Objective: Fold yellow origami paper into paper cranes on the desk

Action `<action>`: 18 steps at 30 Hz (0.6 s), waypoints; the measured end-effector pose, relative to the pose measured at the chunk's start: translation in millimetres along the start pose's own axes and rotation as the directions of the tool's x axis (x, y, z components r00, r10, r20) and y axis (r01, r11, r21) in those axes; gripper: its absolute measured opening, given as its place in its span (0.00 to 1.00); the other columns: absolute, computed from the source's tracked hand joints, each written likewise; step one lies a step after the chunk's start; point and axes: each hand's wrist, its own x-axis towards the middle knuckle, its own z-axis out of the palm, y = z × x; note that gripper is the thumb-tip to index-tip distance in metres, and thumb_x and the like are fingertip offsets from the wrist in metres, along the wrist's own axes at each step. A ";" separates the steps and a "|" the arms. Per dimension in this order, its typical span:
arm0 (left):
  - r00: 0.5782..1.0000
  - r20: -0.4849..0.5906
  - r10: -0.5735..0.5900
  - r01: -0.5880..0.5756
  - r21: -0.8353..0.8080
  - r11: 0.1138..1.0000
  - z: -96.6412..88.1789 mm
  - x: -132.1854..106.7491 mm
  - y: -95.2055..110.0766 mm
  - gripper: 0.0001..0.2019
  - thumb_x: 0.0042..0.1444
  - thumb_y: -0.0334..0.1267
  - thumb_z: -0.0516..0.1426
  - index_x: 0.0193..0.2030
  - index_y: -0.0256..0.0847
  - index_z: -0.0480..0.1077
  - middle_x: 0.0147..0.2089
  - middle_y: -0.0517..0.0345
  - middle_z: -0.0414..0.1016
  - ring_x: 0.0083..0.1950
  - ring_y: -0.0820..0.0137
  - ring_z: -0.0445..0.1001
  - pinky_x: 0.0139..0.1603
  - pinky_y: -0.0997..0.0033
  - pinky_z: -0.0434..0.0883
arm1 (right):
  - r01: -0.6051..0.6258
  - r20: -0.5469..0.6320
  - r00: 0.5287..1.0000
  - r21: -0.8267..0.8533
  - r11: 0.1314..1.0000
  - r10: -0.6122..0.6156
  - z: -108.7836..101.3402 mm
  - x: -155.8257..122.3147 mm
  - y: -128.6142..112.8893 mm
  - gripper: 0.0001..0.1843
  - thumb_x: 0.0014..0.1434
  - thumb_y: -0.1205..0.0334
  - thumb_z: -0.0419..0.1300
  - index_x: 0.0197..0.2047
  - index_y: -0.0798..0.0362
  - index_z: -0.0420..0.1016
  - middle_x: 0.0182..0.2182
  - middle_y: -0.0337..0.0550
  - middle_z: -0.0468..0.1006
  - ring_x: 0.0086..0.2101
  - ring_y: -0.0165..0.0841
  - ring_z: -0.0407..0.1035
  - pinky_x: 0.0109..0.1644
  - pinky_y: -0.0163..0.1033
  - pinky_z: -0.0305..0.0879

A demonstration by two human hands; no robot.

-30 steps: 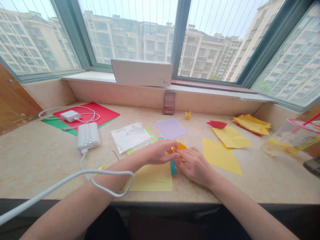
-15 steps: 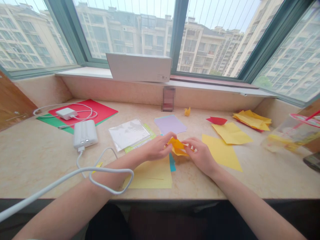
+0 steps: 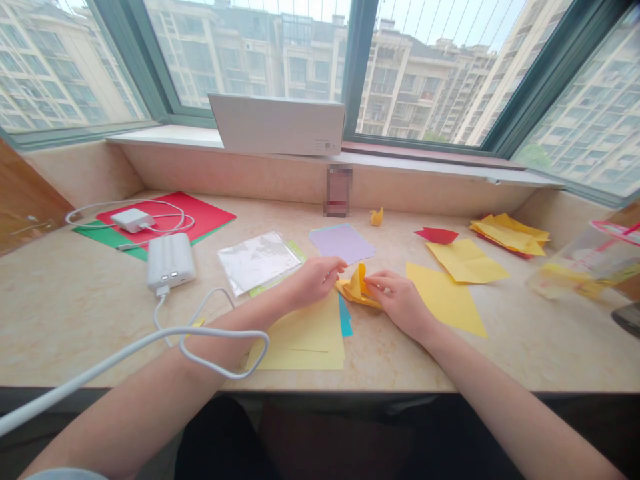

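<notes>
Far left on my counter, a red sheet (image 3: 213,208) lies over a green sheet (image 3: 93,231), and a white plug adapter (image 3: 133,219) sits on top with its thin cable looped around. Just in front of them comes the white power bank (image 3: 171,261), a lead plugged into its near end, while a thicker white cable (image 3: 100,363) arcs across in front of my left forearm. Next along, a clear packet (image 3: 257,260) lies flat; behind it, up on the sill, there's a pale box (image 3: 277,127). Now pale yellow sheets (image 3: 307,347) in front, and here's my left hand (image 3: 317,280) above them, fingers loosely bent at the near left of the orange folded paper (image 3: 357,288); whether they touch it, I can't tell. Lilac paper (image 3: 343,243) rests behind, and a strip of blue paper (image 3: 345,321) peeks out in front. The folded piece is right between my hands, one point standing up, and my right hand (image 3: 400,297) pinches its right side between thumb and fingers. A little orange figure (image 3: 377,217) stands farther back. Rightward: a folded red piece (image 3: 437,235), a flat yellow sheet (image 3: 445,303), a creased yellow sheet (image 3: 470,260), a stack of orange-yellow papers (image 3: 510,233), and finally a clear cup (image 3: 570,267) with a red-edged rim.
</notes>
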 end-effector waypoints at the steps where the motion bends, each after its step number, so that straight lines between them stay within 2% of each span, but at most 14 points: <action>1: 1.000 -0.002 0.023 -0.023 0.058 0.998 2.6 0.7 -2.8 0.14 0.64 0.29 0.49 0.47 0.37 0.74 0.46 0.49 0.82 0.47 0.63 0.80 0.50 0.64 0.73 | 0.002 -0.001 1.000 -0.007 1.000 -0.002 -0.1 0.1 -0.4 0.10 0.64 0.66 0.59 0.44 0.50 0.83 0.40 0.46 0.81 0.41 0.38 0.76 0.46 0.43 0.73; 4: 0.997 0.032 0.063 -0.068 0.164 0.984 7.8 1.5 -6.5 0.13 0.61 0.27 0.51 0.45 0.37 0.76 0.46 0.48 0.82 0.48 0.62 0.79 0.50 0.64 0.73 | 0.032 0.022 0.999 -0.037 0.999 -0.031 0.3 0.0 0.4 0.11 0.65 0.67 0.58 0.43 0.49 0.83 0.40 0.45 0.80 0.41 0.38 0.75 0.48 0.43 0.72; 7: 0.998 0.037 0.051 -0.057 0.168 0.984 7.2 0.6 -2.4 0.13 0.62 0.28 0.51 0.47 0.36 0.76 0.46 0.48 0.82 0.47 0.62 0.79 0.50 0.64 0.73 | 0.069 0.067 0.996 -0.079 0.994 -0.064 1.7 -0.3 3.9 0.14 0.66 0.68 0.55 0.44 0.48 0.82 0.41 0.45 0.77 0.41 0.37 0.75 0.48 0.44 0.72; 11: 0.998 0.054 -0.010 0.006 0.085 0.996 0.8 -1.7 12.1 0.15 0.66 0.41 0.51 0.50 0.38 0.74 0.42 0.50 0.82 0.42 0.63 0.80 0.45 0.65 0.73 | 0.108 0.092 0.991 -0.137 0.985 -0.095 4.3 -0.6 8.1 0.13 0.64 0.69 0.55 0.41 0.48 0.81 0.41 0.44 0.73 0.36 0.35 0.73 0.44 0.43 0.73; 15: 0.993 0.032 -0.117 0.114 0.066 0.991 0.8 -2.2 31.9 0.22 0.63 0.56 0.53 0.48 0.39 0.73 0.41 0.50 0.82 0.41 0.60 0.80 0.42 0.65 0.73 | 0.151 0.105 0.985 -0.154 0.976 -0.136 6.7 -1.2 5.6 0.12 0.64 0.70 0.55 0.40 0.49 0.80 0.42 0.44 0.71 0.32 0.32 0.71 0.42 0.41 0.72; 18: 0.986 -0.013 -0.165 0.165 0.165 0.972 7.3 -1.1 43.9 0.21 0.57 0.55 0.57 0.45 0.39 0.72 0.42 0.48 0.81 0.43 0.57 0.79 0.43 0.62 0.73 | 0.163 0.098 0.984 -0.147 0.976 -0.150 8.1 -1.3 0.3 0.12 0.63 0.71 0.56 0.42 0.49 0.79 0.42 0.44 0.72 0.33 0.32 0.71 0.41 0.41 0.72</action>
